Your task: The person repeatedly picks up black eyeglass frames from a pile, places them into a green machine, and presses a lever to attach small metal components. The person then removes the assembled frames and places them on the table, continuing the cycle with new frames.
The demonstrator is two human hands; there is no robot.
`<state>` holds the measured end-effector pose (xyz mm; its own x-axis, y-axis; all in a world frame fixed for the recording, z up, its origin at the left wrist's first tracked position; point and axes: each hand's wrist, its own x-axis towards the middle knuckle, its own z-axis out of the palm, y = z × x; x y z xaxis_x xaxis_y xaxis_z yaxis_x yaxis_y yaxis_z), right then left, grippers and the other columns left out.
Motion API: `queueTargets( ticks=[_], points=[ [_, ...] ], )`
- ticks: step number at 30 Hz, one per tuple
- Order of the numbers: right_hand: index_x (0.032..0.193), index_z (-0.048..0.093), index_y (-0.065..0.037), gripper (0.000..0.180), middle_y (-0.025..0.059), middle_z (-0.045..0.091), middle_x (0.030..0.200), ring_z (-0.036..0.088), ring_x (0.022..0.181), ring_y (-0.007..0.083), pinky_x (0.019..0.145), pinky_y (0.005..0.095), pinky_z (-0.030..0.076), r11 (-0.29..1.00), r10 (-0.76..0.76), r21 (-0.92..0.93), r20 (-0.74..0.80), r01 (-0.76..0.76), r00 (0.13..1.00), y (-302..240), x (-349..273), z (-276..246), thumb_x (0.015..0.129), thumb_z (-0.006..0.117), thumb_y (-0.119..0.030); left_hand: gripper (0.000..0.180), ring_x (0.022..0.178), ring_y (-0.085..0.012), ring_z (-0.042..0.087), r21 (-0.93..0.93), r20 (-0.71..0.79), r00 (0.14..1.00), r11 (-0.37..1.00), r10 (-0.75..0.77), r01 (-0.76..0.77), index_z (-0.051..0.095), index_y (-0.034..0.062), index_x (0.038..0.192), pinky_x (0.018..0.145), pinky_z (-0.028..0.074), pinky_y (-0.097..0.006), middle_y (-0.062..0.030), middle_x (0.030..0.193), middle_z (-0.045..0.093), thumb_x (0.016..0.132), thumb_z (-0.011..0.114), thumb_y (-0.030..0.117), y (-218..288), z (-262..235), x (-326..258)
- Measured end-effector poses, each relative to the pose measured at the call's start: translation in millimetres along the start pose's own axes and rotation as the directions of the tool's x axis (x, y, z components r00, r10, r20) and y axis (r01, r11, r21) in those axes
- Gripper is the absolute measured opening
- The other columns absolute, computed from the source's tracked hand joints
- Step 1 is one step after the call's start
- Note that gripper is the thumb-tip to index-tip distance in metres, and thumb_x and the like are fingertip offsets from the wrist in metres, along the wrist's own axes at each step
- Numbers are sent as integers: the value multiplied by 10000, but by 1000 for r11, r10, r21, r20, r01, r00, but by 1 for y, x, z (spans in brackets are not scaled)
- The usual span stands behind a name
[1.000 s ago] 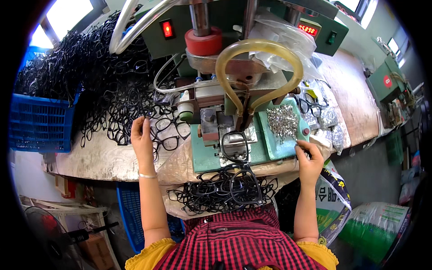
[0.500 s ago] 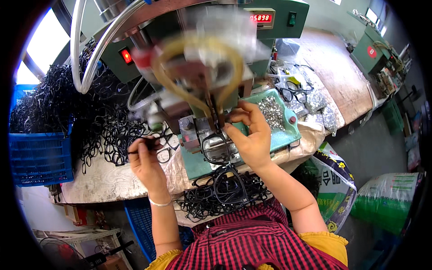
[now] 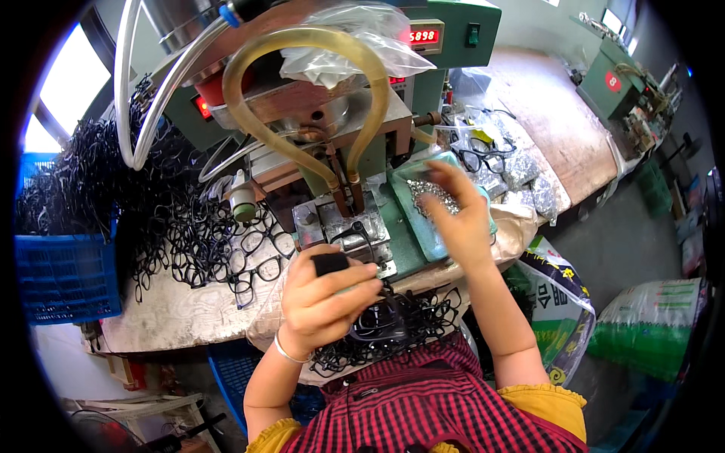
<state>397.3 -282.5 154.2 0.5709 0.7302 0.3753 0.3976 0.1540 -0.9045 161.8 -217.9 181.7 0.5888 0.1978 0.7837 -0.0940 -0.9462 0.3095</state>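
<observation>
My left hand (image 3: 328, 302) is at the near end of a metal fixture (image 3: 377, 245), with a black cover round one finger. Its fingers are closed on the near part of a black eyeglass frame (image 3: 359, 235), which lies partly in the fixture; the grip itself is hidden. Above the frame stand the two metal prongs (image 3: 347, 200) of a bench machine, fed by a looped yellowish hose (image 3: 381, 90). Over a green tray (image 3: 406, 200) of small metal parts (image 3: 434, 198), my right hand (image 3: 464, 219) has thumb and fingers apart, smeared by motion.
More black frames (image 3: 400, 321) are heaped at the table's near edge, and others (image 3: 249, 260) spread to the left. A blue crate (image 3: 68, 275) overflows with black pieces. Plastic bags (image 3: 521, 166) lie beyond the tray. Clear tubes (image 3: 143, 90) hang at the upper left.
My left hand has come right, from beside the machine to the fixture's near end. My right hand has left the prongs and moved right over the tray. The view has shifted slightly.
</observation>
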Motion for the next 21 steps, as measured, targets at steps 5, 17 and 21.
queueTargets(
  ticks=[5,17,21],
  points=[
    [1091,710,-51,258,117,731,1050,688,981,270,913,359,507,950,63,-299,-110,-93,992,67,-16,-42,834,719,-59,176,842,-243,691,13,30,999,999,43,-43,771,116,968,879,534,-473,-56,1019,763,796,807,130,-7,8,1],
    [779,702,-72,77,105,650,843,624,899,327,795,450,501,611,-93,-777,121,152,988,61,-30,-21,762,751,-129,440,1151,-347,672,44,-78,973,974,-219,223,686,76,1171,1039,486,-526,-142,1240,707,765,849,130,34,20,-37],
    [874,704,-68,130,94,664,881,620,940,320,826,436,497,644,-152,-754,42,131,988,75,-32,-18,789,754,-154,325,1176,-345,646,256,-250,936,915,-248,311,653,39,1156,1050,489,-500,-199,1258,664,840,723,22,54,-3,-71]
  ],
)
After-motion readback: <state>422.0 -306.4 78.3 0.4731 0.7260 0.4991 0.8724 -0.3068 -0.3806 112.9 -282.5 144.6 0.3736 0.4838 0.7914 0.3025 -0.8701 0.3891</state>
